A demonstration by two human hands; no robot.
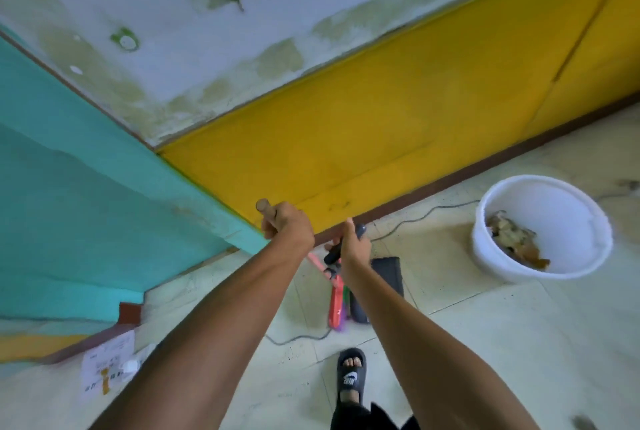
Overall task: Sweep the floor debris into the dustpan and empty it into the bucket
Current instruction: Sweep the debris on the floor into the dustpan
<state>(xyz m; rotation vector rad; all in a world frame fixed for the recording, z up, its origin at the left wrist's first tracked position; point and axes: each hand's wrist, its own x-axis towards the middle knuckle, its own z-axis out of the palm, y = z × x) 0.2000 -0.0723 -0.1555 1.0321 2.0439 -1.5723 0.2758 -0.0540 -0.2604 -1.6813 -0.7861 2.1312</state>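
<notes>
My left hand (287, 225) grips the top of a wooden broom handle (264, 205). The broom's pink shaft runs down behind my arms to a red and purple broom head (336, 305) on the tiled floor. My right hand (355, 246) is closed around the black dustpan handle (331, 256). The dark dustpan (388, 274) stands on the floor right beside the broom head, partly hidden by my right forearm. A white bucket (585, 208) sits on the floor to the right, with brown debris (516, 239) inside.
A yellow wall (398, 111) and a teal wall (69, 187) meet in a corner just ahead. A thin cable (426, 213) trails along the floor by the skirting. Papers (107, 364) lie at lower left. My sandalled foot (350, 377) stands below the broom.
</notes>
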